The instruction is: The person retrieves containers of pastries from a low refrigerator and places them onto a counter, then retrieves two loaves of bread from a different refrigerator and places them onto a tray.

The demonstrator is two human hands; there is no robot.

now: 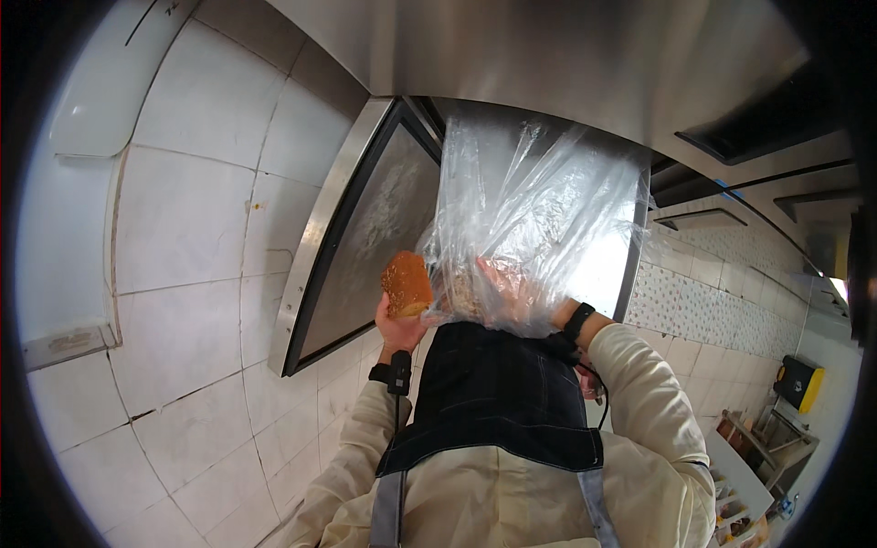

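Note:
A brown loaf of bread (407, 281) with pale flakes on its crust rests in my left hand (398, 326), whose fingers are closed round its lower side. Just right of it hangs a large, crumpled clear plastic bag (548, 196). My right hand (514, 290) shows blurred through the film, with its fingers seemingly stretched out toward the left. Beside those fingers, a grainy brownish thing (461, 292) shows through the bag; its kind is hard to make out. Black bands circle both wrists.
At the left, a steel-framed door (347, 237) stands open. A steel front (548, 55) spans the top, and a pale bright surface (605, 274) lies behind the bag. White floor tiles (183, 228) extend left. A black-and-yellow case (798, 384) and a shelf (735, 470) are at far right.

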